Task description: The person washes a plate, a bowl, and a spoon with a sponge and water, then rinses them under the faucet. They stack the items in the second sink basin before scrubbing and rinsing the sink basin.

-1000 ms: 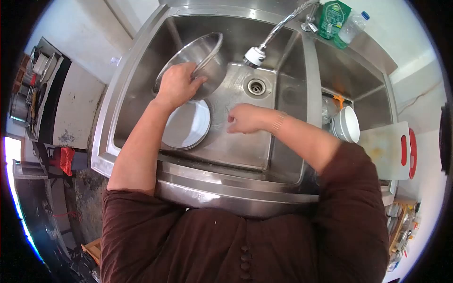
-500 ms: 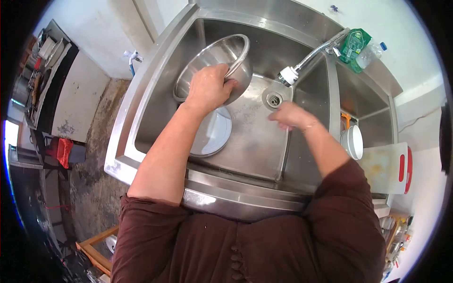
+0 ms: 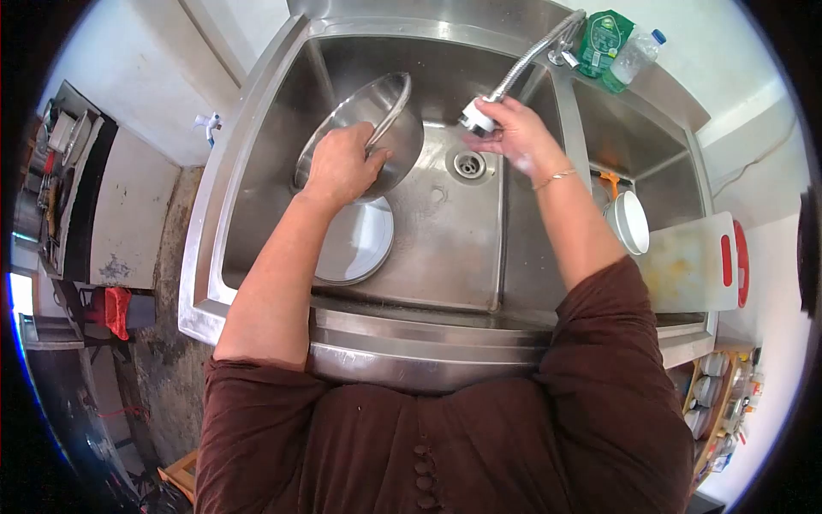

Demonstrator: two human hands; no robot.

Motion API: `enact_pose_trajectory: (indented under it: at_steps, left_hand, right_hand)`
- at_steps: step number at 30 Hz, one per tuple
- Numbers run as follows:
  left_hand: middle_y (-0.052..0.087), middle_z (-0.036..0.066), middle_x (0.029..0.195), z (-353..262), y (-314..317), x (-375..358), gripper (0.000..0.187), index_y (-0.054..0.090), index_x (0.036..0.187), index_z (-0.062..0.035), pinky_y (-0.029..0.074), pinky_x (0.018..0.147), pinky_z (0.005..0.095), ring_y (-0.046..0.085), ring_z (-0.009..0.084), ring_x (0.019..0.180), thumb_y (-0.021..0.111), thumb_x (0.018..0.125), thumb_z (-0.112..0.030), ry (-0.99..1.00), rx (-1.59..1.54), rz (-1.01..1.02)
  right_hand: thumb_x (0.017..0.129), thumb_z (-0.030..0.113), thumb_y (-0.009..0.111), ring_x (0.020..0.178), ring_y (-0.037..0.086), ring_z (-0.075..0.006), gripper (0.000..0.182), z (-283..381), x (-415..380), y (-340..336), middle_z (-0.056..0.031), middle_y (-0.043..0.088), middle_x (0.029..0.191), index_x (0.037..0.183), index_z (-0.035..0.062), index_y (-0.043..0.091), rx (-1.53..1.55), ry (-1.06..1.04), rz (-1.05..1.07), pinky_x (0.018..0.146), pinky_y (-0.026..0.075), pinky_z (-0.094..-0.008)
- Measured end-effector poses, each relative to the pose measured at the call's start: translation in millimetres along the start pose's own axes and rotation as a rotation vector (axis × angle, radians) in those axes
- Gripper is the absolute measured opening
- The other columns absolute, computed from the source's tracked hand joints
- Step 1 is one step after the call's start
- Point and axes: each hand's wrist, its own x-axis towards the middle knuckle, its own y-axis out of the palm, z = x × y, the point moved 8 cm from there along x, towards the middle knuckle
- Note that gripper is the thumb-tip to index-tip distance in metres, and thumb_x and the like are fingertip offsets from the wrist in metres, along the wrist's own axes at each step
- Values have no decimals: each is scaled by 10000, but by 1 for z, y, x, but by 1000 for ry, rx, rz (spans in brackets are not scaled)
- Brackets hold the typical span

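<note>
Tilted on its side in the large sink basin is a metal bowl (image 3: 401,141), its rim gripped by my left hand (image 3: 342,167). Beneath the bowl, white plates (image 3: 355,244) lie on the basin floor, partly hidden by my left hand and forearm. My right hand (image 3: 518,133) has its fingers around the white head of the faucet (image 3: 481,116), at the end of a flexible metal hose (image 3: 531,56). Just below the faucet head is the round drain (image 3: 469,165). No water stream can be made out.
In the smaller basin at right stand white bowls (image 3: 632,223) and an orange-handled tool (image 3: 610,180). A cutting board (image 3: 693,261) leans beside them. A green pouch (image 3: 604,43) and a plastic bottle (image 3: 635,58) stand behind the faucet. A wall tap (image 3: 208,122) is at left.
My right hand has moved up from beside the drain and taken hold of the faucet head. My left hand still grips the bowl. The whole view has shifted somewhat.
</note>
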Motion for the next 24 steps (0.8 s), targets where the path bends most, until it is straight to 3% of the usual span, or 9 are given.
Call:
enact_pose_trajectory:
  at_steps: [3, 5, 8, 11, 21, 23, 24]
  left_hand:
    - [607, 190, 751, -10, 1, -4, 254, 564, 761, -12, 445, 685, 466, 585, 377, 760, 673, 753, -242, 74, -28, 22]
    - [611, 193, 760, -17, 4, -5, 249, 572, 772, -10, 447, 693, 465, 587, 377, 769, 671, 756, -238, 139, -31, 33]
    - [582, 169, 706, -26, 14, -5, 243, 567, 754, -6, 425, 636, 434, 570, 347, 692, 693, 740, -213, 195, -24, 66]
    - [614, 195, 765, -30, 22, -7, 247, 581, 793, -9, 452, 701, 462, 587, 381, 775, 668, 763, -239, 142, 17, 195]
    - [613, 191, 764, -38, 23, -9, 235, 571, 796, -7, 455, 696, 455, 588, 377, 775, 672, 762, -216, 207, 73, 176]
    - [612, 192, 764, -37, 21, -9, 231, 572, 802, -8, 455, 697, 457, 588, 378, 778, 674, 760, -211, 201, 73, 174]
    - [611, 190, 762, -37, 21, -10, 229, 575, 801, -10, 455, 699, 457, 587, 377, 779, 676, 758, -211, 209, 71, 179]
  right_hand:
    - [844, 245, 631, 862, 609, -186, 338, 16, -26, -9, -76, 604, 993, 1106, 66, 515, -98, 48, 41, 745, 528, -356]
    - [816, 218, 661, 855, 603, -191, 364, 22, -41, -25, -83, 595, 973, 1077, 15, 511, -330, 36, -12, 730, 534, -338]
    - [830, 220, 653, 818, 587, -133, 342, 10, -50, -47, -31, 574, 933, 1103, 62, 520, -363, 75, -26, 732, 529, -318]
    - [823, 207, 664, 829, 578, -126, 361, 4, -54, -62, -16, 558, 911, 1114, 56, 513, -294, 102, -72, 737, 524, -313]
    - [781, 283, 705, 882, 572, -114, 508, -1, -57, -72, -65, 585, 1011, 1147, -1, 497, -413, 158, -192, 746, 496, -283]
    - [737, 241, 706, 937, 580, -315, 535, 22, -69, -52, -164, 575, 1068, 1150, -28, 497, -1027, 168, -162, 808, 480, -374]
    - [737, 241, 706, 937, 580, -315, 535, 26, -76, -41, -164, 575, 1068, 1150, -28, 497, -1029, 163, -162, 808, 480, -374]
